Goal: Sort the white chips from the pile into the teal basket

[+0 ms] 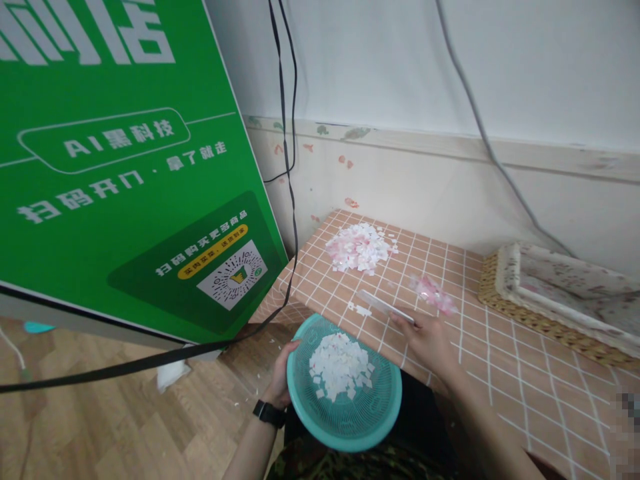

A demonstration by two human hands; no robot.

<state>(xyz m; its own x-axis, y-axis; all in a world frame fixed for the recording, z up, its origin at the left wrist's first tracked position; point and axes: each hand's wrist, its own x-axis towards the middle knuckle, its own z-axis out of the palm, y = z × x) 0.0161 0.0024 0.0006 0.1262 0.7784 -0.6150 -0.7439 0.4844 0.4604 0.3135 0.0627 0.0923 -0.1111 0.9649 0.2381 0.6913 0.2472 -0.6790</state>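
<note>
My left hand (281, 373), with a black band on the wrist, grips the left rim of a teal plastic colander (390, 400). The colander tilts below the table's front edge and holds a heap of small white square pieces (340, 363). My right hand (423, 333) is closed on a flat, pale strip (377, 303), perhaps a ruler or scraper, laid against the tabletop. Just left of the strip lie a few white pieces (360, 310). Farther back sits a larger pile of white and pinkish pieces (360, 248).
The table has a brown cloth with white grid lines (505, 373). Crumpled pink-and-clear plastic (433, 295) lies beyond my right hand. A lined wicker basket (560, 300) stands at right. Left is a green printed cabinet (125, 200), with a black cable (294, 233) hanging before it.
</note>
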